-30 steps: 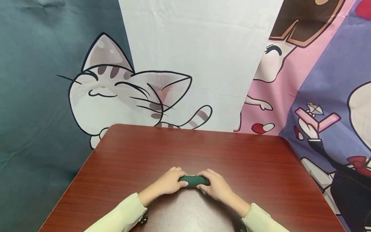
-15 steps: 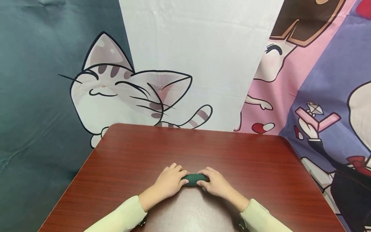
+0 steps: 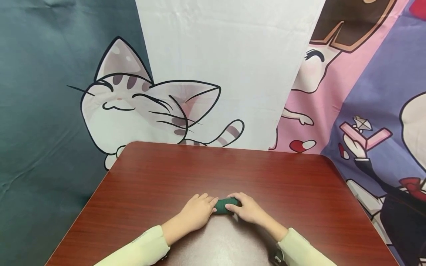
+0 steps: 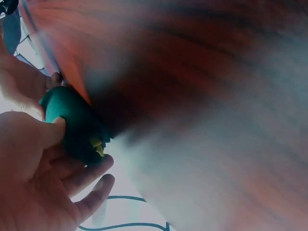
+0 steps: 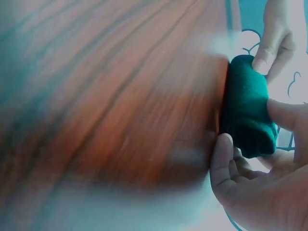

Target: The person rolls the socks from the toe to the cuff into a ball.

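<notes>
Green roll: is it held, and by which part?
The right hand grips the green roll by its right end; the left hand touches its left end.

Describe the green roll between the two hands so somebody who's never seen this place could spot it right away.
Find the glossy reddish-brown wood-grain table. Around its centre, a bare left hand and bare right hand grip opposite ends of a short, dark green, cloth-like roll. Its deep green colour, plus a yellow bit at its left end, sets it apart from wood and hands.
</notes>
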`<state>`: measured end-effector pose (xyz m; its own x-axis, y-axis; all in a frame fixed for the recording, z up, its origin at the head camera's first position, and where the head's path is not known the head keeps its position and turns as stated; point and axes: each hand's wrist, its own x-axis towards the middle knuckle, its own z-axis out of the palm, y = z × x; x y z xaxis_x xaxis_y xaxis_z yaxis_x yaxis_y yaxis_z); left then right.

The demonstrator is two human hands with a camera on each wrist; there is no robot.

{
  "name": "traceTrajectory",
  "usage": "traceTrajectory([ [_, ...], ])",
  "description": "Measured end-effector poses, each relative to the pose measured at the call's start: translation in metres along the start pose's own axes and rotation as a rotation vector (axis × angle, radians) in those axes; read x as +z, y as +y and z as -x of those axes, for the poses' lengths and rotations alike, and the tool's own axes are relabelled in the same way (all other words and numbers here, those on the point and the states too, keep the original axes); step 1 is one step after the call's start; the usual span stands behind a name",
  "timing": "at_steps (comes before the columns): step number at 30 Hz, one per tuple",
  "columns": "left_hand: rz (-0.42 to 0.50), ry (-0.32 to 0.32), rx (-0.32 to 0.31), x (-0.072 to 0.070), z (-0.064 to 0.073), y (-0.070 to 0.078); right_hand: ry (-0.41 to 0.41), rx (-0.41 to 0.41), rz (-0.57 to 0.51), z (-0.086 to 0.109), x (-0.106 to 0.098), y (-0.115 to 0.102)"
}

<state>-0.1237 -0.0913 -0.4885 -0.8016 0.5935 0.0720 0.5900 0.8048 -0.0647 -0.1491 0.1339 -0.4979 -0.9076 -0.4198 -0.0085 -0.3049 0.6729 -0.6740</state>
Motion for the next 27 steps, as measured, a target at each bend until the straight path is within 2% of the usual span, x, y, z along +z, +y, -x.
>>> traceTrajectory([
  [6, 0.090, -0.033, -0.015, 0.001, -0.003, -0.004, 0.001, 0.082, -0.003, -0.006, 0.000, -0.002],
  [12, 0.116, -0.069, -0.025, 0.005, -0.004, -0.003, -0.018, 0.160, -0.036, -0.010, -0.001, -0.005],
  [21, 0.126, -0.111, -0.055, 0.001, -0.009, -0.002, -0.062, 0.185, -0.043, -0.014, -0.002, -0.008],
  [27, 0.139, -0.095, -0.028, 0.002, -0.013, -0.006, -0.088, 0.197, -0.036, -0.018, -0.005, -0.009],
])
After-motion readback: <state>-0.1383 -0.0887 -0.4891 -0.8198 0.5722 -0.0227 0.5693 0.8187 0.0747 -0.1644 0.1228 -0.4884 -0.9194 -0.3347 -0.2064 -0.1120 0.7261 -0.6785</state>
